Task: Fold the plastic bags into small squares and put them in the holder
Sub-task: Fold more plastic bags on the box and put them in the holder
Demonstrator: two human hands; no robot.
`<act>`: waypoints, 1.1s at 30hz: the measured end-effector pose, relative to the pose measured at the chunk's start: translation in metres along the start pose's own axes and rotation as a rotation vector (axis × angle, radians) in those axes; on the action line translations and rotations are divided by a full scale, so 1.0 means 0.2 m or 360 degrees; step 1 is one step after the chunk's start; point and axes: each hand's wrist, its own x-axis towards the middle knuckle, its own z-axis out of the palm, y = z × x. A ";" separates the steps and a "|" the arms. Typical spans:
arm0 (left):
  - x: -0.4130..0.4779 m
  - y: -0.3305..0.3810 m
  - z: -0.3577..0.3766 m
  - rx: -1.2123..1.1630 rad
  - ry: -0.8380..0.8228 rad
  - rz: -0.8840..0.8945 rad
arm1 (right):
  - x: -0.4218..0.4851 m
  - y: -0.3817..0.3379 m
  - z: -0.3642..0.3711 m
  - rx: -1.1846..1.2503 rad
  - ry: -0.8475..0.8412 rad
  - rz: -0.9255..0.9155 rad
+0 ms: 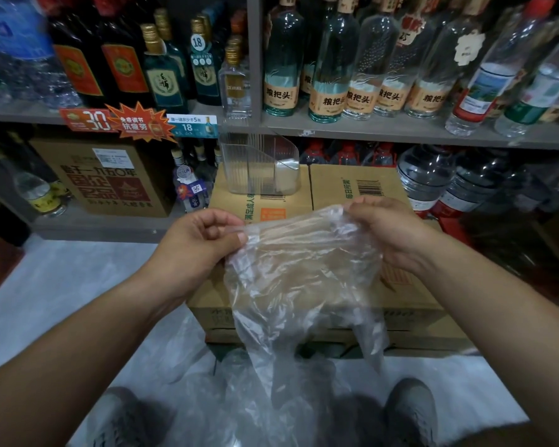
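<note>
A clear, crinkled plastic bag [300, 279] hangs in the air in front of me, over a cardboard box. My left hand [196, 243] pinches its upper left corner between thumb and fingers. My right hand [386, 227] grips the upper right corner, fingers curled over the film. The bag's handles dangle down toward the floor. The holder [255, 164], a clear ribbed plastic container, stands upright on the far left part of the box top, beyond my hands. More clear plastic bags [213, 382] lie in a loose pile on the floor between my shoes.
Stacked cardboard boxes [349, 185] stand right ahead, against grey shelves [368, 130] full of glass bottles. Another carton [110, 175] and large water bottles [433, 179] fill the lower shelf. My two grey shoes [410, 411] stand on the pale floor [62, 285].
</note>
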 end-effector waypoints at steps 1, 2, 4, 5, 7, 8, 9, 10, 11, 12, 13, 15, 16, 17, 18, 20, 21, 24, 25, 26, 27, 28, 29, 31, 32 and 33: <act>0.00 0.00 0.00 0.0002 0.0006 -0.0014 | 0.00 -0.01 0.00 0.0041 0.0028 -0.0043; 0.00 0.00 0.00 0.0007 0.0009 -0.0030 | 0.00 -0.01 0.01 0.0047 0.0058 -0.0094; 0.00 -0.01 0.00 0.0015 0.0005 -0.0053 | 0.00 -0.01 0.02 -0.0061 0.0117 -0.0230; -0.01 -0.01 0.00 0.0020 0.0002 -0.0060 | 0.00 -0.01 0.02 -0.0199 0.0152 -0.0317; 0.00 -0.01 0.00 0.0041 -0.0009 -0.0092 | 0.00 0.00 0.02 -0.0488 0.0228 -0.0502; 0.00 0.00 0.00 0.0040 -0.0031 -0.0129 | 0.01 0.00 0.02 -0.0574 0.0259 -0.0596; 0.00 0.00 0.00 0.0027 -0.0067 -0.0186 | 0.01 0.00 0.02 -0.0638 0.0277 -0.0690; 0.00 0.00 0.00 0.0015 -0.0117 -0.0251 | 0.02 0.00 0.02 -0.0713 0.0283 -0.0792; 0.00 0.01 0.00 0.0020 -0.0173 -0.0298 | 0.03 -0.01 0.02 -0.0820 0.0283 -0.0898; 0.00 0.01 0.01 0.0038 -0.0235 -0.0322 | 0.05 -0.02 0.02 -0.0938 0.0281 -0.0993; 0.00 0.01 0.02 0.0066 -0.0293 -0.0334 | 0.06 -0.03 0.02 -0.1040 0.0269 -0.1065; 0.00 0.00 0.03 0.0159 -0.0360 -0.0319 | 0.08 -0.05 0.03 -0.1140 0.0219 -0.1124; 0.00 -0.01 0.03 0.0234 -0.0350 -0.0304 | 0.09 -0.05 0.04 -0.1139 0.0193 -0.1131; 0.00 -0.03 0.03 0.0302 -0.0315 -0.0289 | 0.10 -0.06 0.05 -0.1112 0.0181 -0.1136; 0.01 -0.04 0.02 0.0350 -0.0262 -0.0270 | 0.11 -0.08 0.06 -0.1058 0.0187 -0.1142; 0.04 -0.06 0.00 0.0356 -0.0101 -0.0261 | 0.13 -0.10 0.06 -0.0887 0.0233 -0.1144; 0.05 -0.07 -0.02 0.0312 -0.0009 -0.0270 | 0.13 -0.12 0.06 -0.0815 0.0275 -0.1145; 0.09 -0.10 -0.08 0.0198 0.0205 -0.0318 | 0.04 -0.12 0.06 -0.0888 0.0471 -0.1271; 0.09 -0.11 -0.10 0.0177 0.0239 -0.0334 | -0.02 -0.11 0.06 -0.0993 0.0517 -0.1353; 0.09 -0.12 -0.12 0.0155 0.0261 -0.0349 | -0.07 -0.09 0.06 -0.1082 0.0499 -0.1399; 0.09 -0.14 -0.12 0.0138 0.0276 -0.0363 | -0.12 -0.06 0.06 -0.1125 0.0388 -0.1357; 0.08 -0.15 -0.13 0.0126 0.0285 -0.0373 | -0.17 -0.04 0.05 -0.1106 0.0178 -0.1191; 0.07 -0.16 -0.14 0.0121 0.0293 -0.0377 | -0.22 -0.01 0.05 -0.1059 -0.0101 -0.0950; 0.06 -0.18 -0.15 0.0103 0.0312 -0.0375 | -0.28 0.03 0.02 -0.1097 -0.0533 -0.0552; 0.05 -0.19 -0.15 0.0087 0.0328 -0.0375 | -0.29 0.05 -0.01 -0.1157 -0.0618 -0.0422; 0.04 -0.20 -0.16 0.0067 0.0349 -0.0374 | -0.29 0.07 -0.03 -0.1205 -0.0638 -0.0326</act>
